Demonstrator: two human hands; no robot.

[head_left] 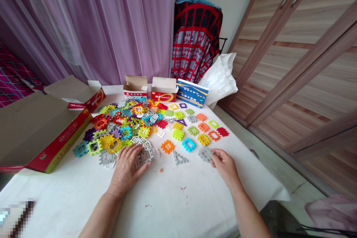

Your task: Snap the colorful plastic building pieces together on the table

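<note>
A heap of colourful interlocking plastic tiles (pixel 125 126) covers the far left of the white table (pixel 178 200). More single tiles lie spread out in rows to its right, among them an orange tile (pixel 167 146) and a blue tile (pixel 189 144). My left hand (pixel 127 167) lies flat with fingers spread on the white and grey tiles (pixel 145 150) at the heap's near edge. My right hand (pixel 224 163) pinches the edge of a grey square tile (pixel 205 153). A grey triangular tile (pixel 180 158) sits between my hands.
A large open red-and-green cardboard box (pixel 41 134) lies at the left. Two small open cartons (pixel 135 87) (pixel 164 90) and a blue box (pixel 192 93) stand at the table's far edge beside a white plastic bag (pixel 220 78). Wooden sliding doors (pixel 301 63) are on the right.
</note>
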